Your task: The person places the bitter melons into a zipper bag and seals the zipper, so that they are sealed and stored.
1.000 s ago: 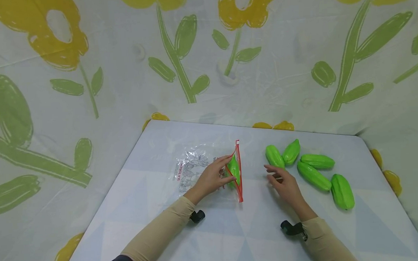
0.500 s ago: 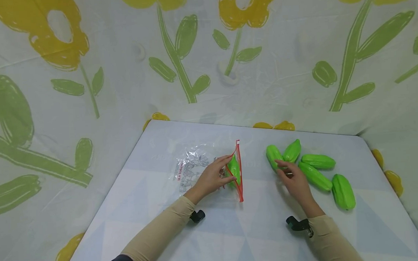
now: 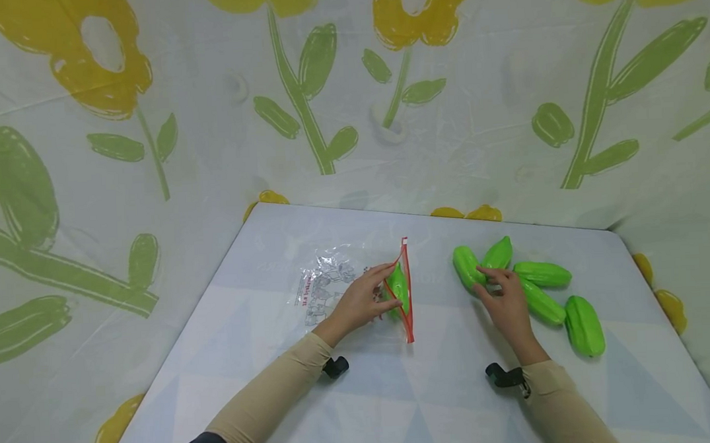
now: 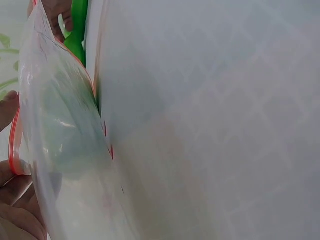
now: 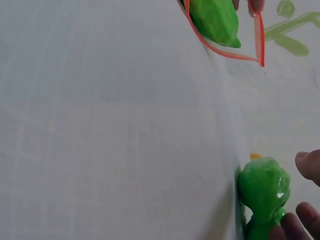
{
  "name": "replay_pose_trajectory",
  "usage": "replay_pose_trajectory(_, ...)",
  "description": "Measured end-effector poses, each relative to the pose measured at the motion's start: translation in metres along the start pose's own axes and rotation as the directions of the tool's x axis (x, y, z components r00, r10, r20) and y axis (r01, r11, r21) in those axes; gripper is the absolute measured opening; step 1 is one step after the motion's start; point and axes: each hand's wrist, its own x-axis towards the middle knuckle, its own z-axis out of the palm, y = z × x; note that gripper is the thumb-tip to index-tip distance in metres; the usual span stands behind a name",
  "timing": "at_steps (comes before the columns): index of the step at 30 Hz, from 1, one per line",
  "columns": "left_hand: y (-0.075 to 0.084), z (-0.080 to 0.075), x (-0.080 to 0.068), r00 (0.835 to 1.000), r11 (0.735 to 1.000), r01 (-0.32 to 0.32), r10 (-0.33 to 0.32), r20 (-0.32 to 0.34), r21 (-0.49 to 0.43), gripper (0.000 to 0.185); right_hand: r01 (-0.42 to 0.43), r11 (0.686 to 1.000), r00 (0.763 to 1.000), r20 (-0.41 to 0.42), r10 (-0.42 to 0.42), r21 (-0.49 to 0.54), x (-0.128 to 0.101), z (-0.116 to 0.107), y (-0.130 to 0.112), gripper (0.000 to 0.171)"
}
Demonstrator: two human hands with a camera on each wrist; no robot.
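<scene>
A clear zip bag [image 3: 328,285] with a red rim [image 3: 407,292] lies at mid-table. My left hand [image 3: 389,286] pinches the rim and holds the mouth open. One green gourd [image 3: 398,287] sits just inside the mouth, and the right wrist view shows that gourd [image 5: 215,20] too. To the right lie several loose green gourds. My right hand [image 3: 485,278] reaches over them, its fingertips [image 5: 307,167] against the leftmost gourd [image 3: 467,266], with the thumb apart from it. In the left wrist view the bag [image 4: 65,150] fills the left side beside my fingers [image 4: 15,200].
The other gourds [image 3: 584,325] spread toward the right edge of the white table [image 3: 399,404]. A flowered cloth [image 3: 150,158] hangs close behind and on both sides. Black wrist mounts [image 3: 504,377] sit on both sleeves.
My right hand has moved away from me and to the right, from bare table onto the gourds. The left hand and the bag have stayed still.
</scene>
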Motion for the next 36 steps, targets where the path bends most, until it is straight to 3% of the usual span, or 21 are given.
replay_pose_trajectory(10,0.001,-0.001,-0.001,1.000,1.000,-0.002,0.002,-0.007,-0.019,0.076,0.023,0.996,0.999,0.029,-0.021,-0.088,0.005,0.005,0.008,0.043)
replay_pose_trajectory(20,0.000,0.001,0.000,1.000,1.000,0.005,-0.006,-0.002,-0.015,0.076,-0.016,0.989,0.995,0.097,0.030,-0.144,0.008,0.006,0.007,0.046)
replay_pose_trajectory(36,0.002,-0.001,-0.001,1.000,1.000,0.004,-0.004,-0.004,-0.005,0.076,-0.036,0.993,0.978,0.200,0.057,-0.108,-0.016,0.003,-0.007,0.045)
